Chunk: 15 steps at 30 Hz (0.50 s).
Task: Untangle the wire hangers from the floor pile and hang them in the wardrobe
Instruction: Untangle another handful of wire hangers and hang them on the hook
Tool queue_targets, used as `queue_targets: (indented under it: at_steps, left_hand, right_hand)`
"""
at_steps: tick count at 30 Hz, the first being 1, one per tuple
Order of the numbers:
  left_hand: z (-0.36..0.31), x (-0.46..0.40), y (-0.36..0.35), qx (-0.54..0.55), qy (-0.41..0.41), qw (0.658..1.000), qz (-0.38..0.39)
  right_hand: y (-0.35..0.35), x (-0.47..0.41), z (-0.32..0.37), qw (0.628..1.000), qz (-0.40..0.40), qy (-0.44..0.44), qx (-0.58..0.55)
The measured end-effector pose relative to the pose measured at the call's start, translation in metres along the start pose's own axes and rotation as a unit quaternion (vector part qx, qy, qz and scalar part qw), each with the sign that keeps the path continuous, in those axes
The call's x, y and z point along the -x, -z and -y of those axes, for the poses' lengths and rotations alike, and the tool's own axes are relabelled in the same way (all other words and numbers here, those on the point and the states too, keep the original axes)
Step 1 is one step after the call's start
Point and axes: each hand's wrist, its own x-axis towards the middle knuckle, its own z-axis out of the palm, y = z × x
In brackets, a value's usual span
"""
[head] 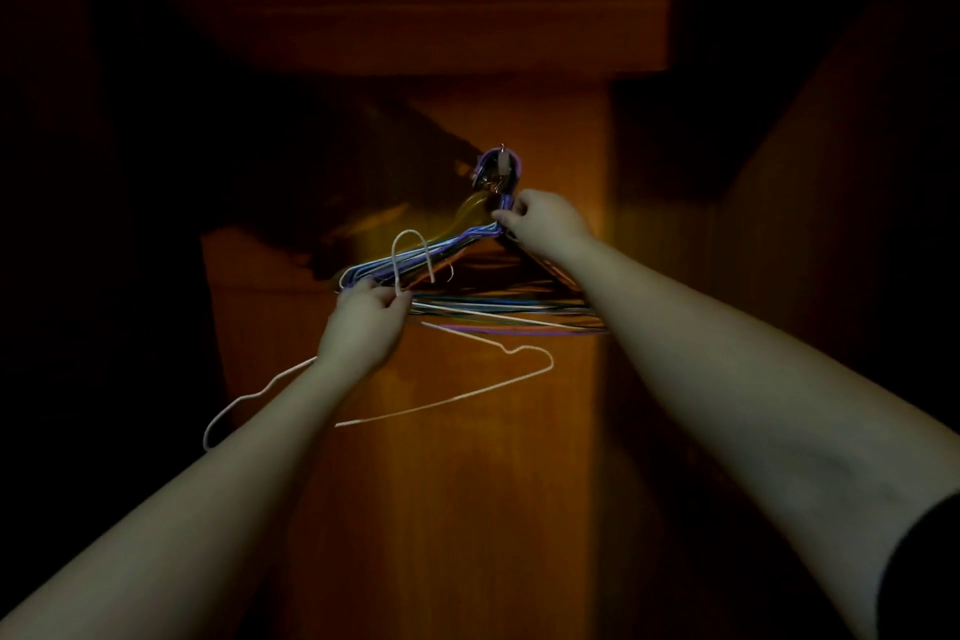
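Both arms reach up into a dim wardrobe (pixel 519 431), its orange-brown wooden back panel lit down the middle of the frame while the sides fall off into near black.

At centre, slightly above the middle, a small hook (pixel 503 160) sticks out of the panel, and a thick bunch of hung hangers (pixel 467 244) dangles from it, their hook ends crowded together over it in a purple and bluish knot. Their wire shoulders slope down toward the left, and their bottom bars fan out as a band of blue, green, white and purple lines running toward the right of centre.

The right hand (pixel 545 218) is up at the neck of that bunch, just below the hook, its fingers curled and pinching the wires where they gather.

The left hand (pixel 363 322), lower and left of centre, grips a white wire hanger (pixel 467 392) at its neck, fingers closed round the wire. The hanger's hook loop rises above the fist, overlapping the sloping shoulders of the hung bunch, though I cannot tell whether it touches them. Its triangular body hangs below the hand, one shoulder curving out toward the lower left behind the forearm, the other reaching right.

A dark sleeve (pixel 924 572) shows at the lower right edge.
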Motion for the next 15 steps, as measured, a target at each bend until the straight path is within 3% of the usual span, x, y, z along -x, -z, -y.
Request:
queue_targets:
  at_steps: [12, 15]
  left_hand:
    - [-0.014, 0.019, 0.006, 0.114, 0.029, 0.989, 0.086]
    - [-0.014, 0.021, 0.007, 0.143, 0.049, 0.982, 0.112]
  right_hand:
    - [-0.002, 0.003, -0.011, 1.000, -0.002, -0.015, -0.011]
    - [-0.002, 0.016, -0.013, 0.997, -0.073, -0.015, -0.011]
